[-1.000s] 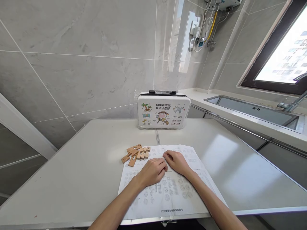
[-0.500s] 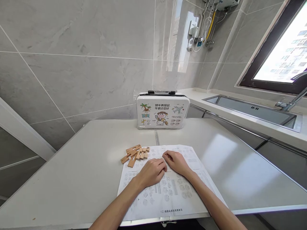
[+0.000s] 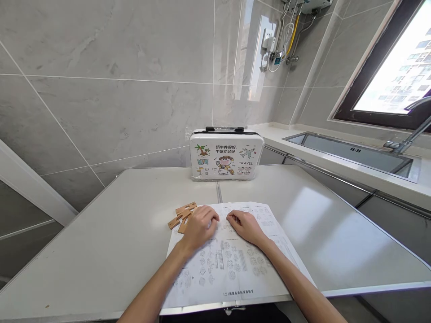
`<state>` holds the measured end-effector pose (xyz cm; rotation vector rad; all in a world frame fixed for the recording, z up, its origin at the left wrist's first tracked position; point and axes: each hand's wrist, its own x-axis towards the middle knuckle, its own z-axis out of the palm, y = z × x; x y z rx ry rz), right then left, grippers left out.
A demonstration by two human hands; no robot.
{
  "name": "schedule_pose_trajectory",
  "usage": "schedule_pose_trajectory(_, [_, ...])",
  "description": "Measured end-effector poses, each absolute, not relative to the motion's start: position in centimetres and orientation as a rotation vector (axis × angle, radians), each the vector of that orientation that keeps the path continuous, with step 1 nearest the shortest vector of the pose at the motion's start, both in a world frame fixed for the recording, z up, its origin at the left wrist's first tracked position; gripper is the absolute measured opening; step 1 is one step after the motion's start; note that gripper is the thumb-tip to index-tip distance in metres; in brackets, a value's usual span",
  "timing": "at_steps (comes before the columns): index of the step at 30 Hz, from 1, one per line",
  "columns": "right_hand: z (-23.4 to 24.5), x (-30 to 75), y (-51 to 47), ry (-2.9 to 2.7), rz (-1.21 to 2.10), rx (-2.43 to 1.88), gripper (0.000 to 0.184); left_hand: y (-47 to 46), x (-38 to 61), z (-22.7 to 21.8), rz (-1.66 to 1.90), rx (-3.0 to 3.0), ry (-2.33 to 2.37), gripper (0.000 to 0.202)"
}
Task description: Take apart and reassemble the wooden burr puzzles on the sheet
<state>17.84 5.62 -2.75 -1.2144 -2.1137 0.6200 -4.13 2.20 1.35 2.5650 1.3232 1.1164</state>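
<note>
Nearest, the printed sheet (image 3: 232,269) lies flat on the table (image 3: 101,251). The right hand (image 3: 247,226) rests on it, loosely curled, with nothing in it. The left hand (image 3: 198,226) has shifted from beside the right to the wooden blocks (image 3: 182,214) at the sheet's far-left corner, covering several (grip not discernible). Contact is now with the blocks. Farthest, an illustrated case (image 3: 225,157) stands against the wall.

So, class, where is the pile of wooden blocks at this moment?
In the head view the wooden blocks lie left of centre on the table, at the printed sheet's far left corner, partly under the left hand.
</note>
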Motion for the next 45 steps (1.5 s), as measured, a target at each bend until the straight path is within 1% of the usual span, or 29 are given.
schedule_pose_trajectory(2, [-2.7,17.9,5.6,-2.113,0.63,-1.209,0.029,2.8,-5.5,1.9,1.174,2.464,1.468,0.02])
schedule_pose_trajectory(4, [-2.7,18.0,5.7,-2.117,0.631,-1.205,0.029,3.3,-7.2,2.2,1.184,2.387,1.615,0.014])
schedule_pose_trajectory(5, [-2.7,18.0,5.7,-2.119,0.628,-1.206,0.029,3.4,-8.1,2.3,1.143,2.385,1.644,0.01])
schedule_pose_trajectory(6, [-2.8,18.0,5.7,-2.121,0.625,-1.206,0.028,3.4,-9.0,2.2,1.086,2.386,1.657,0.012])
schedule_pose_trajectory(10, [-2.8,17.9,5.7,-2.128,0.611,-1.213,0.029,2.7,-12.6,1.6,0.902,2.351,1.715,0.036])
schedule_pose_trajectory(13, [-2.7,17.9,5.7,-2.129,0.608,-1.21,0.03,2.1,-14.6,1.0,0.691,2.378,1.706,0.058])
schedule_pose_trajectory(15, [-2.6,17.9,5.7,-2.128,0.607,-1.204,0.03,1.9,-15.4,0.7,0.62,2.38,1.715,0.063])
schedule_pose_trajectory(21, [-2.7,17.9,5.8,-2.131,0.601,-1.214,0.03,2.1,-15.5,0.8,0.63,2.343,1.801,0.048])
schedule_pose_trajectory(31, [-2.6,17.8,5.8,-2.122,0.617,-1.207,0.029,1.9,-15.9,0.4,0.67,2.439,1.82,0.038])
schedule_pose_trajectory(40, [-2.5,17.8,5.8,-2.121,0.624,-1.213,0.028,3.1,-16.1,-0.3,0.518,2.632,1.898,0.041])
schedule_pose_trajectory(45, [-2.4,17.8,5.8,-2.119,0.619,-1.21,0.027,4.1,-16.3,-1.0,0.52,2.623,1.964,0.043])
